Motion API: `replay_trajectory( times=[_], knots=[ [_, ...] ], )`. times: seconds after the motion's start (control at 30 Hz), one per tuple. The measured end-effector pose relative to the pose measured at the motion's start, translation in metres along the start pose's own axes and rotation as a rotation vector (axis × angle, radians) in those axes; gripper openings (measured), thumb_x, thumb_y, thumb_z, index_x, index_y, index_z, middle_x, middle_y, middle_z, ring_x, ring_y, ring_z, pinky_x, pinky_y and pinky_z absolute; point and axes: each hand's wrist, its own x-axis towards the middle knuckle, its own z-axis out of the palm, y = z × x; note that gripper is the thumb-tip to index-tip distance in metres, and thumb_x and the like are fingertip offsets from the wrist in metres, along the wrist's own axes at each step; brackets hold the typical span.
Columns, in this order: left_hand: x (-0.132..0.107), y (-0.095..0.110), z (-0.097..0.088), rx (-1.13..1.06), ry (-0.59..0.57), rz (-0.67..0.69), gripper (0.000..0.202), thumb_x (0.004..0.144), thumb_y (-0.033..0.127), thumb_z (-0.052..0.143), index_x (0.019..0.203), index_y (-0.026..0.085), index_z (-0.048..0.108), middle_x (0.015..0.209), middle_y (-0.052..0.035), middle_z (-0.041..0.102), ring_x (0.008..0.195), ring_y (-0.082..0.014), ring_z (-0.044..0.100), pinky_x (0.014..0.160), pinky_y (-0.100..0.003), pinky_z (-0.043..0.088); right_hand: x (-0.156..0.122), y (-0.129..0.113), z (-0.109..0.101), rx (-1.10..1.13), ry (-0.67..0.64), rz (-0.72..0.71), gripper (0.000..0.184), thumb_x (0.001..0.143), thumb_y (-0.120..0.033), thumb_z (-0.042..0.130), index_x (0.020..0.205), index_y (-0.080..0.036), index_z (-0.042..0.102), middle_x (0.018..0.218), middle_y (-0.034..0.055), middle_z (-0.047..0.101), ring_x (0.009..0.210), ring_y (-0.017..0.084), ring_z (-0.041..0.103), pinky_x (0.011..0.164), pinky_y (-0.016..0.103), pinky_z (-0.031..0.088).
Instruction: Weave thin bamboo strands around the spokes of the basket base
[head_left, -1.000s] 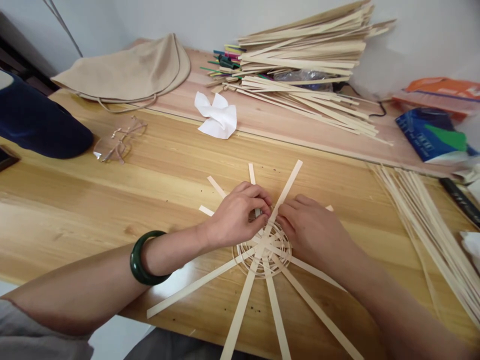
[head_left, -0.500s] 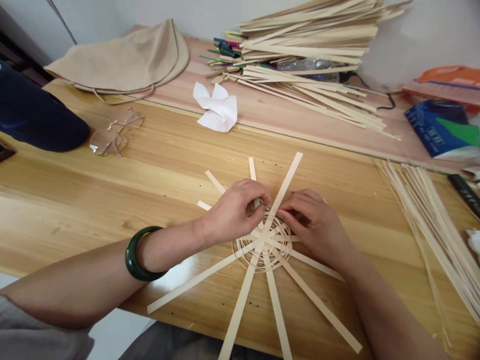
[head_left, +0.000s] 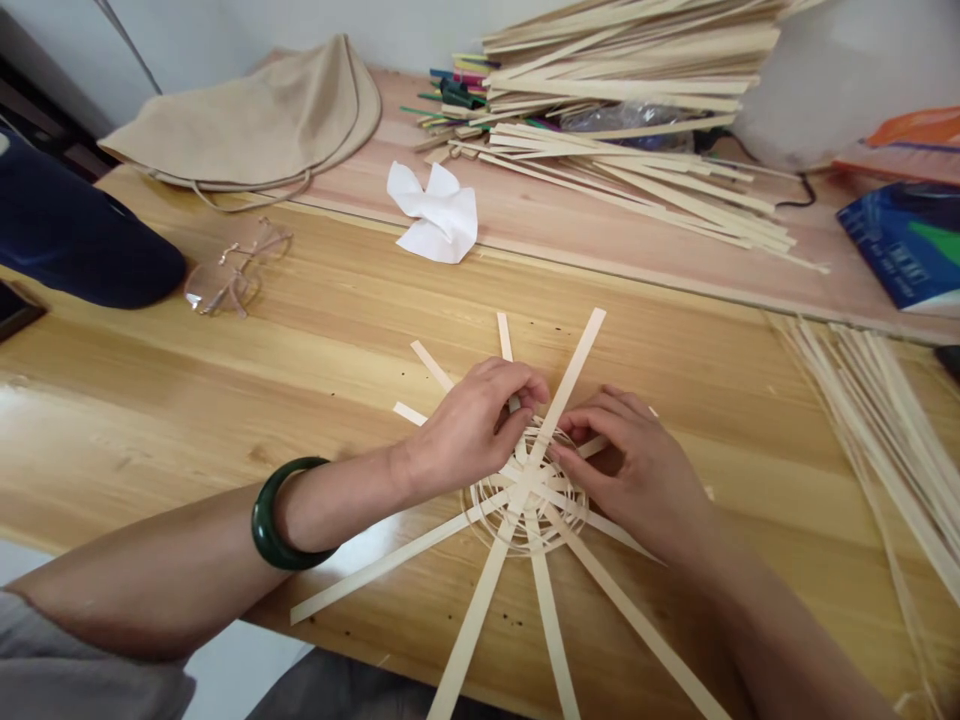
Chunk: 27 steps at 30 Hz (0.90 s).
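Note:
A round weave (head_left: 529,490) of flat pale strips, bamboo or wood by their look, lies on the table. Its broad spokes (head_left: 471,615) cross at the centre, and a thin strip (head_left: 551,545) winds round them in loose rings. My left hand (head_left: 484,415), with a green bangle (head_left: 289,512) on the wrist, is curled over the far side of the rings, thumb and forefinger closed near the upper spoke. My right hand (head_left: 637,465) bends its fingers round the right edge, thumb at the rings and a spoke passing beneath. The fingertips partly hide the thin strip.
Thin loose strips (head_left: 874,440) lie at the right, and a large pile of strips (head_left: 630,80) at the back. Eyeglasses (head_left: 232,275), a folded white paper (head_left: 439,213), a beige cloth bag (head_left: 255,120), a dark blue object (head_left: 82,225) and a blue packet (head_left: 900,245) surround the work.
My right thumb has moved down and inward on the rings, and its fingers have parted more from the thumb. My left hand stays almost in place. The view has shifted slightly.

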Motion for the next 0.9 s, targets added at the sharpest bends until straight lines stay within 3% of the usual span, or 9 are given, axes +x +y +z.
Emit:
replay_trajectory(
  times=[0.13,0.43,0.57,0.67,0.9],
  knots=[
    [-0.001,0.002,0.0,-0.006,-0.001,-0.004,0.019,0.084,0.0,0.05,0.092,0.016,0.057,0.088,-0.0015,0.061,0.089,-0.0159,0.056,0.083,-0.03,0.047,-0.003,-0.003,0.009,-0.001,0.057,0.012,0.013,0.085,-0.029,0.065,0.078,-0.024,0.056,0.076,-0.0018,0.063,0.075,0.019,0.06,0.111,0.057,0.035],
    [-0.001,0.006,-0.005,0.088,-0.04,0.065,0.021,0.084,0.0,0.046,0.094,0.014,0.058,0.087,-0.0032,0.061,0.088,-0.0172,0.056,0.085,-0.032,0.047,-0.006,-0.002,0.014,-0.016,0.116,-0.141,0.01,0.087,-0.024,0.065,0.082,-0.023,0.056,0.078,-0.0013,0.064,0.081,0.018,0.058,0.112,0.053,0.035],
    [-0.001,0.008,-0.005,0.42,-0.032,0.313,0.018,0.092,0.006,0.045,0.101,0.013,0.059,0.096,-0.0063,0.066,0.101,-0.0218,0.055,0.095,-0.039,0.043,-0.006,-0.001,0.016,0.021,0.142,-0.097,0.015,0.087,-0.024,0.065,0.08,-0.023,0.052,0.076,-0.0025,0.061,0.079,0.017,0.057,0.112,0.053,0.035],
    [-0.003,0.01,-0.005,0.716,0.036,0.49,0.016,0.097,0.009,0.047,0.102,0.015,0.061,0.101,-0.0028,0.069,0.108,-0.0211,0.055,0.107,-0.041,0.034,-0.006,-0.002,0.018,0.025,0.157,-0.088,0.016,0.088,-0.024,0.064,0.079,-0.023,0.05,0.074,-0.0033,0.057,0.074,0.016,0.056,0.111,0.052,0.035],
    [-0.008,0.013,-0.004,0.908,0.172,0.594,0.009,0.096,0.013,0.057,0.098,0.019,0.064,0.1,0.004,0.071,0.115,-0.0165,0.054,0.115,-0.037,0.03,-0.006,-0.004,0.022,0.013,0.198,-0.081,0.012,0.09,-0.022,0.057,0.081,-0.023,0.049,0.076,-0.0021,0.057,0.074,0.016,0.057,0.11,0.054,0.036]
  ],
)
